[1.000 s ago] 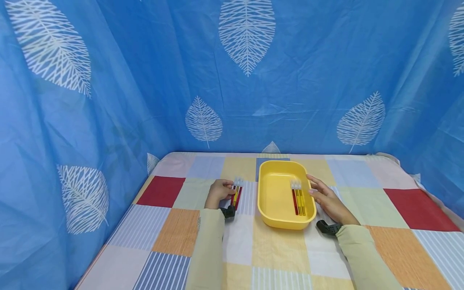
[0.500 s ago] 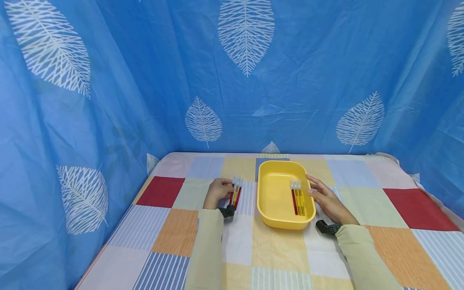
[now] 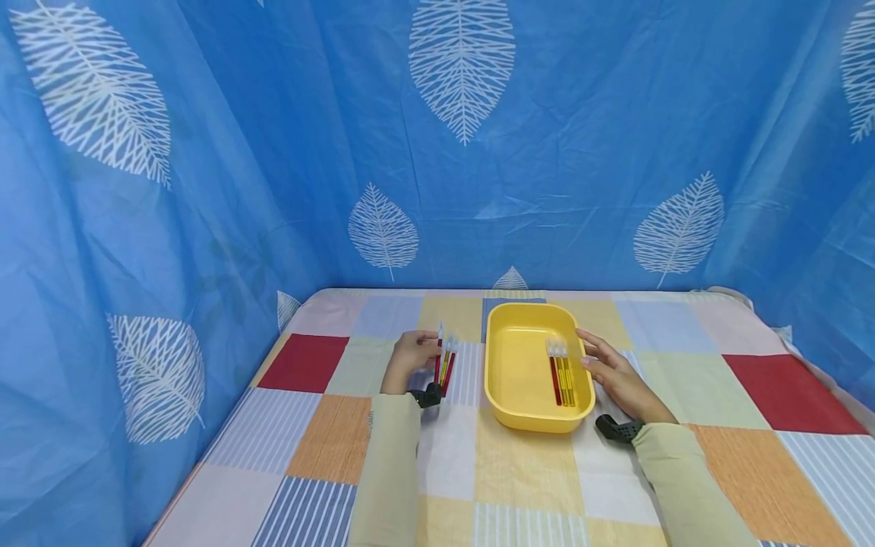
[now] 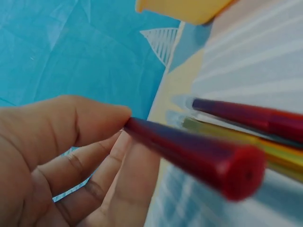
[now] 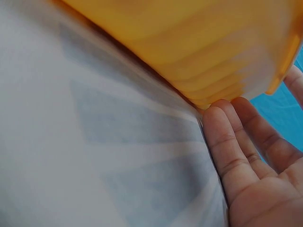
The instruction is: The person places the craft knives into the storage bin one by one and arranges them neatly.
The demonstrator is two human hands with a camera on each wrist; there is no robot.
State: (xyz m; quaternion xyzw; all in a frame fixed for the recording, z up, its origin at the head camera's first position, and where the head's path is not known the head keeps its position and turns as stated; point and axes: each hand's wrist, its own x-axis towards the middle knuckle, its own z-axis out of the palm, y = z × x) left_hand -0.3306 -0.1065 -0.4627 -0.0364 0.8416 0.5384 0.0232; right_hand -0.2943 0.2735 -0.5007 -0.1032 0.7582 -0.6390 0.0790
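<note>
My left hand point(image 3: 410, 358) pinches a dark red pen point(image 4: 189, 153) between thumb and fingers at its far part, the flat barrel end pointing to the left wrist camera. Beside it on the cloth lie a yellow pen point(image 4: 227, 134) and another red pen point(image 4: 255, 118), both with clear caps. My right hand point(image 3: 618, 385) is at the right side of a yellow tray point(image 3: 513, 372). Its fingers point(image 5: 220, 132) touch the outer wall low down, fairly straight, while others are near the rim. Inside the tray lie a red pen point(image 3: 554, 382) and yellow pens point(image 3: 567, 385), side by side.
A patchwork tablecloth point(image 3: 526, 471) covers the table. Behind and to the left hangs a blue curtain point(image 3: 287, 152) with white leaf prints. Each wrist carries a black strap-on device point(image 3: 618, 429).
The pen in my left hand has risen slightly and come apart from the others, turning more upright. My right hand and the tray have stayed in place.
</note>
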